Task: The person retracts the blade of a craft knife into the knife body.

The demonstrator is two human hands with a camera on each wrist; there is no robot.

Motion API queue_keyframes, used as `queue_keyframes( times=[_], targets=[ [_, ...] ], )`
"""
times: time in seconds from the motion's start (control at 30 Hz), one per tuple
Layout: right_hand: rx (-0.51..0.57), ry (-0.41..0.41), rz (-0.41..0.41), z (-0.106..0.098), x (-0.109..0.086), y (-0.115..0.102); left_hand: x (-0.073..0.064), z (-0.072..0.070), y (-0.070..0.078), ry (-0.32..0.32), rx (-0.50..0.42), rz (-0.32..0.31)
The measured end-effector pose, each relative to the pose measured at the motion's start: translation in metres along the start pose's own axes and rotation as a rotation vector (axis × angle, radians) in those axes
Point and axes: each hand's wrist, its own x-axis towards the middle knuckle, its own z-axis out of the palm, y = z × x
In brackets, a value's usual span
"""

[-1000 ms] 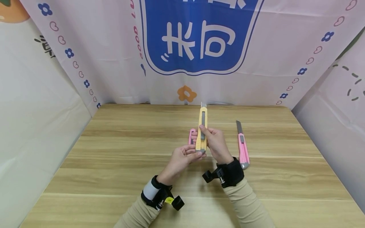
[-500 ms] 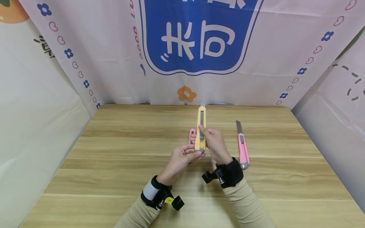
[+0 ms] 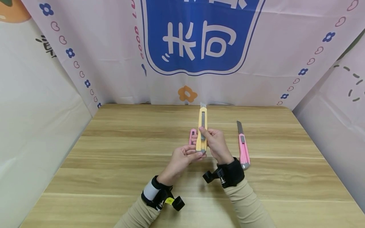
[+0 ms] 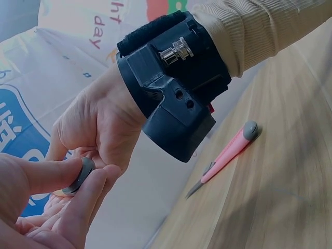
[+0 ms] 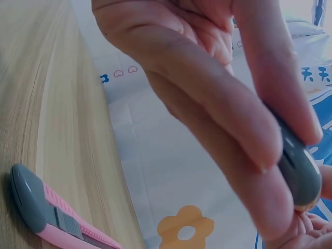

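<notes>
In the head view we see the yellow cutter (image 3: 200, 121) raised above the table (image 3: 85, 177), its tip pointing away from the person. A long grey slider (image 3: 203, 116) sits inside the slot of its casing, and a short piece of blade (image 3: 203, 105) stands out of the front. We see the left hand (image 3: 181, 158) with its fingers closed in a pinch on the grey end cap (image 4: 83, 175), while the right hand (image 3: 218, 145) has its fingers curled round the casing, thumb against the slider. Just beside them lies a pink cutter (image 3: 192, 134), partly hidden. Near the right wrist, we find a second pink cutter (image 3: 243, 150) on the table, a long blade out of its handle.
</notes>
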Motion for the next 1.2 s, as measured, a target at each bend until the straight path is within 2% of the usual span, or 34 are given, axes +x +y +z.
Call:
queue_keyframes(
  times=[0.37,0.7,1.0,1.2],
  targets=[
    [-0.007,-0.021,0.013,-0.0008,0.0002,-0.0007,-0.0006,-0.0003,0.0001,-0.005,0.0,-0.007],
    [-0.008,-0.051,0.005,-0.0013,-0.0002,0.0002,-0.0008,-0.0015,-0.0007,-0.005,-0.036,0.026],
    [-0.008,-0.078,0.016,-0.0028,-0.0004,-0.0003,-0.0024,-0.0011,0.0015,0.006,-0.035,-0.01],
    [-0.028,-0.075,0.018,-0.003,-0.0003,-0.0002,-0.0026,-0.0012,0.0014,0.004,-0.046,0.018]
  ],
)
